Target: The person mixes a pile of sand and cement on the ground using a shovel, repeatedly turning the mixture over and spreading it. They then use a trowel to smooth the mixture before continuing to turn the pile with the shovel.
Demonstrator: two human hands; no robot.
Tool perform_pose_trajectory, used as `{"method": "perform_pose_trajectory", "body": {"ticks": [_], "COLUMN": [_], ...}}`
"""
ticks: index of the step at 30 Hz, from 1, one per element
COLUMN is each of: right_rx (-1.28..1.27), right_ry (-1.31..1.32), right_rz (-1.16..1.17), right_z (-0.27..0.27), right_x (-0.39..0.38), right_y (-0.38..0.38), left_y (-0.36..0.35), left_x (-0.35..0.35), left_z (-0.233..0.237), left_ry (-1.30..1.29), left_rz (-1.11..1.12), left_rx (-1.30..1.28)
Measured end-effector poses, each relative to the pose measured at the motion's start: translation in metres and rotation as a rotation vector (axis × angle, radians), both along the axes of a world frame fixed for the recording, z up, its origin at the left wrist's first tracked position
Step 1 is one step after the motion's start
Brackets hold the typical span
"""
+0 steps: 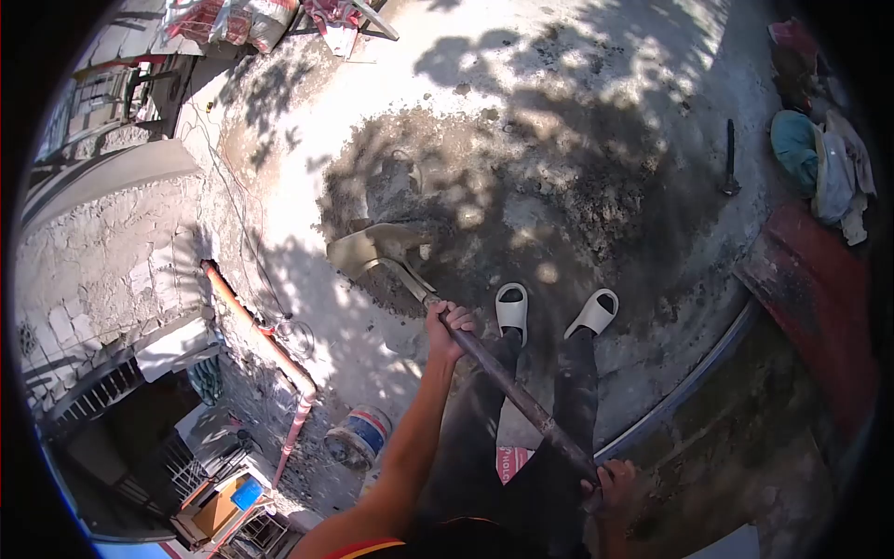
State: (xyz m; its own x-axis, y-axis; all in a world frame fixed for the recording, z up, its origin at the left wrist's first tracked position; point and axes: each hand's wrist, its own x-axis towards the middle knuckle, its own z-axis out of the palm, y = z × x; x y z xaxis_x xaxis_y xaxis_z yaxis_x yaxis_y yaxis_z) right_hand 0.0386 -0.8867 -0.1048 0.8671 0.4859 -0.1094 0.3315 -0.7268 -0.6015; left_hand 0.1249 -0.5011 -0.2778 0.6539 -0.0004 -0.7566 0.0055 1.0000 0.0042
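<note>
A shovel's long dark handle [512,389] slants across in front of my legs. My left hand [450,325] is wrapped round it near the blade end. Lower right, my right hand [610,484] grips the handle's far end. The pale metal blade [358,250] rests at the left edge of a wide patch of damp grey mix [596,186] on the concrete ground. Some grey material lies against the blade's right side. My feet, in white slides [511,312], stand at the near edge of the patch.
A bucket [358,436] stands lower left, beside an orange pipe [256,321] along a broken wall edge. A hammer-like tool [730,158] lies at the right, near bundled cloths [829,168] and a reddish sheet [810,298]. Sacks [233,20] sit at the top left.
</note>
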Motion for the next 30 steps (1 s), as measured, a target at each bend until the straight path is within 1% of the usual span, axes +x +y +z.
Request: {"method": "perform_pose_trajectory", "body": {"ticks": [1, 3, 4, 5, 6, 7, 8, 9, 10, 11, 12, 13, 14, 15, 16, 17, 18, 19, 20, 22, 23, 24, 25, 26, 27, 28, 29, 30], "right_rx": [0.008, 0.05, 0.047, 0.14, 0.236, 0.235, 0.294, 0.354, 0.351, 0.441, 0.521, 0.37, 0.203, 0.203, 0.13, 0.06, -0.083, 0.092, 0.258, -0.26, -0.225, -0.202, -0.169, -0.116, -0.05, 0.01, 0.073, -0.042], "right_ry": [0.023, 0.054, 0.04, 0.154, 0.263, 0.249, 0.327, 0.41, 0.408, 0.432, 0.457, 0.415, 0.356, 0.28, 0.304, 0.33, 0.451, 0.423, 0.396, 0.549, 0.421, 0.392, 0.381, 0.5, 0.391, 0.421, 0.443, 0.466], "right_rz": [0.005, -0.213, -0.222, -0.354, -0.484, -0.486, -0.61, -0.732, -0.733, -0.948, -1.162, -1.448, -1.724, -1.731, -1.791, -1.85, -1.961, -1.916, -1.864, -1.792, -1.697, -1.735, -1.631, -1.626, -1.504, -1.388, -1.264, -1.216], "right_z": [-0.004, -0.017, -0.025, -0.031, -0.037, -0.046, -0.056, -0.065, -0.074, -0.081, -0.086, -0.077, -0.068, -0.079, -0.071, -0.063, -0.038, -0.058, -0.075, -0.062, -0.087, -0.105, -0.116, -0.154, -0.158, -0.178, -0.189, -0.202], "right_x": [0.001, 0.018, 0.025, 0.03, 0.034, 0.037, 0.038, 0.038, 0.035, 0.029, 0.026, 0.036, 0.05, 0.035, 0.045, 0.057, 0.1, 0.086, 0.072, 0.159, 0.168, 0.2, 0.238, 0.252, 0.298, 0.328, 0.358, 0.386], "right_y": [-0.006, -0.014, -0.02, -0.027, -0.034, -0.042, -0.05, -0.058, -0.069, -0.083, -0.093, -0.099, -0.101, -0.136, -0.15, -0.163, -0.146, -0.195, -0.242, -0.216, -0.246, -0.246, -0.227, -0.289, -0.223, -0.203, -0.18, -0.153], "left_y": [0.0, -0.006, -0.01, -0.018, -0.025, -0.03, -0.044, -0.061, -0.083, -0.103, -0.13, -0.165, -0.196, -0.229, -0.263, -0.293, -0.313, -0.334, -0.354, -0.364, -0.362, -0.354, -0.338, -0.319, -0.289, -0.254, -0.224, -0.19], "left_x": [-0.005, 0.013, 0.022, 0.029, 0.039, 0.05, 0.062, 0.074, 0.087, 0.094, 0.1, 0.107, 0.111, 0.108, 0.118, 0.12, 0.14, 0.146, 0.154, 0.179, 0.19, 0.201, 0.213, 0.228, 0.242, 0.257, 0.267, 0.272], "left_z": [0.013, 0.034, 0.037, 0.034, 0.024, 0.011, -0.004, -0.022, -0.039, -0.07, -0.099, -0.114, -0.125, -0.156, -0.158, -0.171, -0.155, -0.168, -0.184, -0.201, -0.215, -0.232, -0.247, -0.258, -0.26, -0.257, -0.267, -0.273], "left_ry": [0.023, 0.062, 0.056, 0.049, 0.129, 0.207, 0.255, 0.315, 0.38, 0.452, 0.514, 0.511, 0.518, 0.479, 0.573, 0.464, 0.538, 0.488, 0.495, 0.496, 0.492, 0.486, 0.506, 0.513, 0.495, 0.464, 0.526, 0.511], "left_rz": [0.005, 0.049, 0.035, 0.03, 0.044, 0.06, -0.015, -0.128, -0.243, -0.226, -0.282, -0.362, -0.545, -0.521, -0.603, -0.554, -0.615, -0.595, -0.608, -0.58, -0.528, -0.475, -0.412, -0.351, -0.288, -0.225, -0.148, -0.106], "left_rx": [0.008, 0.052, 0.076, 0.07, 0.103, 0.135, 0.16, 0.248, 0.337, 0.24, 0.225, 0.302, 0.298, 0.184, 0.205, 0.129, 0.131, 0.097, 0.099, 0.035, 0.049, 0.067, 0.037, 0.015, -0.019, -0.051, -0.025, 0.01]}}
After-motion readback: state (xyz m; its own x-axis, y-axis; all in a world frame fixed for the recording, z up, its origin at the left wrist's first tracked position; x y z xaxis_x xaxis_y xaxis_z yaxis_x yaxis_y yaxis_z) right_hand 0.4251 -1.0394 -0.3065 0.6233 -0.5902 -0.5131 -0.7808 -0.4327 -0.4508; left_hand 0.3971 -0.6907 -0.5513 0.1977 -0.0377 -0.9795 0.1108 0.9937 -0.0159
